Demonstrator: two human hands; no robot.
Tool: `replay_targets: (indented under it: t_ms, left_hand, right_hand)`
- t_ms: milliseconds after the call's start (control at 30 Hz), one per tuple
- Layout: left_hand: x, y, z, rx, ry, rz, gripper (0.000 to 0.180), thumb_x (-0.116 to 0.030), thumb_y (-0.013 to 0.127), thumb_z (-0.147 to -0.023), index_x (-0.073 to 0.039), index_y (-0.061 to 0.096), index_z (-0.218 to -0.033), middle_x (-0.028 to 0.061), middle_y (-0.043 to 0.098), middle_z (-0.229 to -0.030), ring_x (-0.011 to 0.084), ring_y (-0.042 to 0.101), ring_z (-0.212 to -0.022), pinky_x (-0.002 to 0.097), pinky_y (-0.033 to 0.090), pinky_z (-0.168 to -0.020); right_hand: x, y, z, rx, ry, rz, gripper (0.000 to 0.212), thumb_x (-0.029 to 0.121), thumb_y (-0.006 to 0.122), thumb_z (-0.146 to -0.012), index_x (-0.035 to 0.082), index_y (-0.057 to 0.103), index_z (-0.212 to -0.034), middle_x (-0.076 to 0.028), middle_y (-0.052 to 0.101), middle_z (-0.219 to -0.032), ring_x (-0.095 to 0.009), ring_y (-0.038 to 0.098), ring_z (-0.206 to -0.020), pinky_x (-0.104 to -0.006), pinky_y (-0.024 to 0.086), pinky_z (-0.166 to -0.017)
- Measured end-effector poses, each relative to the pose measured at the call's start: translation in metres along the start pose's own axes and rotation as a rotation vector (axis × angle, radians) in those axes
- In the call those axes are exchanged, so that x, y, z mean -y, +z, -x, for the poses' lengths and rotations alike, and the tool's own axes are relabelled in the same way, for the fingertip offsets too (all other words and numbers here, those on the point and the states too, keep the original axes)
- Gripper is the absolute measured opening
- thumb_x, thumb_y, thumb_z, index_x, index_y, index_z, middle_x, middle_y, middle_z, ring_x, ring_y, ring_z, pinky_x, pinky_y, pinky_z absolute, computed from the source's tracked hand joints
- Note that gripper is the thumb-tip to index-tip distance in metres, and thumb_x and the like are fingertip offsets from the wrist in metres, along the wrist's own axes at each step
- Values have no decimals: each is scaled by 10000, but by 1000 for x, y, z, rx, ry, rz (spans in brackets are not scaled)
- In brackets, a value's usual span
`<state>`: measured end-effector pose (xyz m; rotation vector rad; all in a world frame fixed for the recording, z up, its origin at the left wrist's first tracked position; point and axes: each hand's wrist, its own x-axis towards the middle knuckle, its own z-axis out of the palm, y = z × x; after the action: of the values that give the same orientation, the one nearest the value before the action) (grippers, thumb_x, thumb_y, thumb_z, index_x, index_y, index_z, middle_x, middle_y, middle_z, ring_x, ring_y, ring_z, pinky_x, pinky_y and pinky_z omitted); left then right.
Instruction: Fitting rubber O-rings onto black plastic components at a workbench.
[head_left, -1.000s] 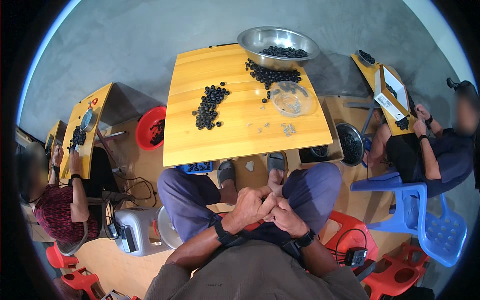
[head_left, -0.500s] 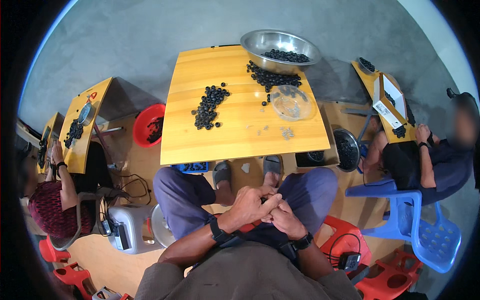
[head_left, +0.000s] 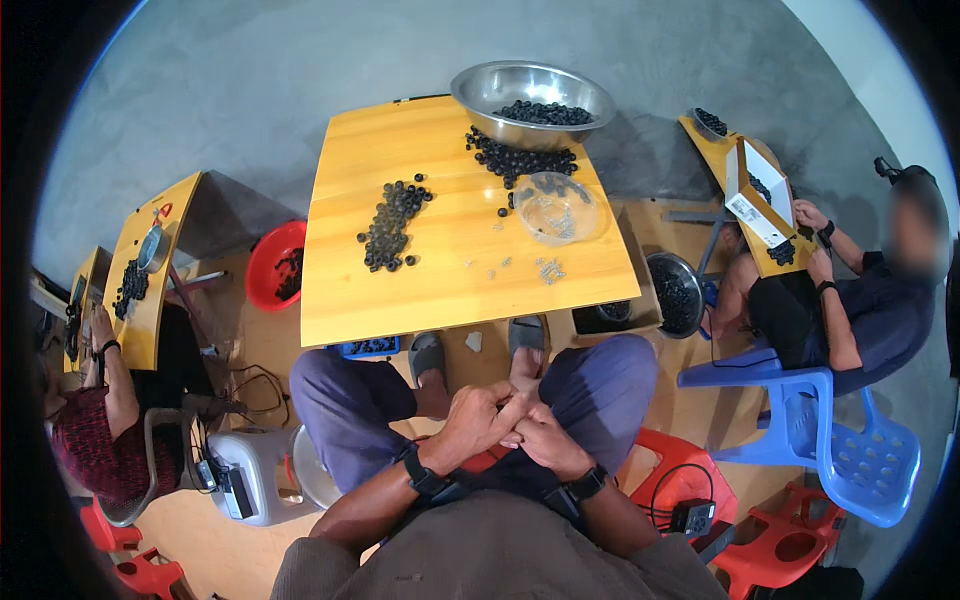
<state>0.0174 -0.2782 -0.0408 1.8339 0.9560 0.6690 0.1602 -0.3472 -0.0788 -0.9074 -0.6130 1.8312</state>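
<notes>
Light before me is moderate and fairly even. Soft shadow lies on the grey wall [head_left: 300,70] just right of the yellow surface [head_left: 450,310]. Glare: small glints on the steel bowl [head_left: 475,100]. Left hand [head_left: 482,420] and right hand [head_left: 548,437] acceptably sharp. Straight edges bow toward a black rim; heads of seated co-workers blurred.

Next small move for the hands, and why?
Probably part the left hand and right hand slightly: they touch each other, hiding anything between their fingers, so a held piece can't be confirmed. The black pieces on the table are untouched.
</notes>
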Motion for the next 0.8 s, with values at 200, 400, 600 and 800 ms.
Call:
replay_targets:
  t_ms: [200,400,600,800]
  left_hand:
    - [-6,-6,-2,-43,38,19,300,-288,654,-957,-12,709,-1061,185,667,-821,348,694,-724,402,538,-640]
    - [7,-23,12,-52,174,-54,328,-145,751,-872,-26,690,-1171,133,618,-853,305,656,-729,393,524,-639]
    - [30,-23,23,-26,129,-150,238,-98,779,-831,-7,683,-1029,127,601,-834,289,657,-740,382,520,-637]
    - [34,-23,30,0,29,-83,217,-61,791,-799,24,664,-954,133,617,-872,267,655,-747,355,515,-639]
  right_hand:
    - [15,-11,-8,-47,3,-123,142,160,507,-1039,94,612,-971,61,490,-764,-49,434,-663,-226,354,-599]
    - [22,-18,-8,60,80,-81,232,275,513,-1073,103,602,-946,66,438,-686,-61,394,-619,-240,353,-596]
    - [8,-15,-14,58,261,-89,237,281,538,-1065,97,596,-928,66,418,-662,-67,385,-616,-239,335,-584]
    - [5,-11,-15,31,297,-124,213,240,542,-1060,98,590,-909,76,413,-666,-52,376,-603,-227,318,-559]
